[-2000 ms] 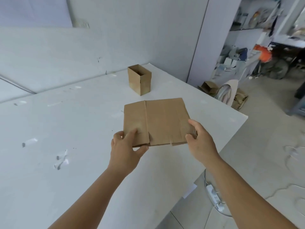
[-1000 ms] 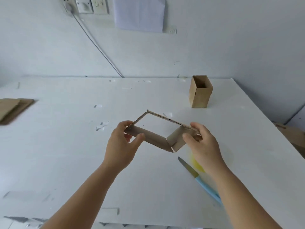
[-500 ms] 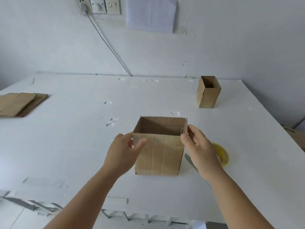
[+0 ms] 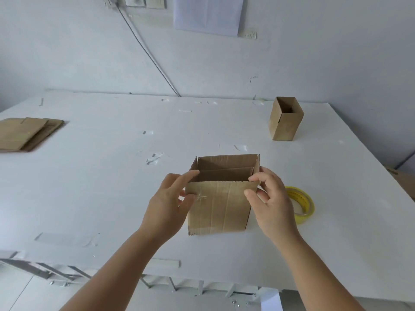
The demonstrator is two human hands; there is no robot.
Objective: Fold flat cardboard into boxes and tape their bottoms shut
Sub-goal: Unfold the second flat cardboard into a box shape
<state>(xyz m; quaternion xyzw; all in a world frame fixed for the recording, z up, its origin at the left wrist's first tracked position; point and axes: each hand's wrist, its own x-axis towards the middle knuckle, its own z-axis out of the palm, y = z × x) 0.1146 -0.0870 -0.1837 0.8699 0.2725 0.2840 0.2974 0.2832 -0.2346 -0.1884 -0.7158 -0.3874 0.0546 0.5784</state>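
A brown cardboard box (image 4: 221, 205) stands opened into a square tube on the white table (image 4: 101, 180), its open end up. My left hand (image 4: 167, 204) holds its near left corner, thumb on the front face and fingers over the rim. My right hand (image 4: 270, 198) pinches the near right corner at the rim. A roll of yellow tape (image 4: 302, 204) lies on the table just right of my right hand, partly hidden behind it.
A smaller folded box (image 4: 285, 118) stands upright at the back right. A stack of flat cardboard (image 4: 24, 133) lies at the far left. Bits of tape dot the table. The table's front edge runs below my forearms, and a wall cable (image 4: 148, 52) hangs behind.
The flat cardboard was lifted, opened from a flattened diamond into a square tube and set upright on the table. Both hands stayed on its near corners. The view has shifted to face the wall.
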